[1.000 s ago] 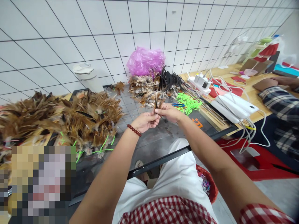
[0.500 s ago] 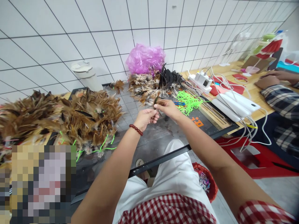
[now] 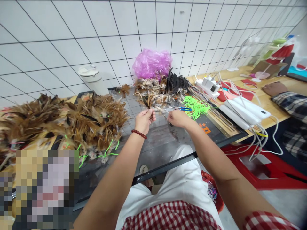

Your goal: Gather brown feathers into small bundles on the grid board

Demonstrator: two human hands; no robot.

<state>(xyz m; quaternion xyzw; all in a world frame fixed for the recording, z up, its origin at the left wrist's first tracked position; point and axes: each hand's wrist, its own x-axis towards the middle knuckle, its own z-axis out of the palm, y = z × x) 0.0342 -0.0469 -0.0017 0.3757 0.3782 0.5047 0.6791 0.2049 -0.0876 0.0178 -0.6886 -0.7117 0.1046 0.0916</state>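
Note:
My left hand [image 3: 145, 120], with a beaded bracelet at its wrist, pinches a small bunch of brown and dark feathers [image 3: 147, 103] that points upward over the table. To the right of it, apart from it, my right hand [image 3: 177, 118] is closed low over the dark tabletop [image 3: 158, 137]. What its fingers hold, if anything, I cannot make out. A blue-handled tool [image 3: 185, 109] lies just beyond the right hand, beside a heap of bright green cords [image 3: 196, 107]. Behind both hands spreads a pile of brown and pale feathers [image 3: 153, 88], with black feathers [image 3: 177, 82] at its right.
Large brown feather bundles [image 3: 100, 121] cover the table's left side. A white lidded bin [image 3: 92, 78] and a pink plastic bag [image 3: 153, 63] are by the tiled wall. White power strips [image 3: 241, 110] with cables lie right, near another person's sleeve [image 3: 291, 103]. A red basket [image 3: 219, 204] is below.
My hands were together and have moved apart, left hand leftward, right hand slightly right and down. The feather bunch now shows above my left hand. The view has shifted slightly.

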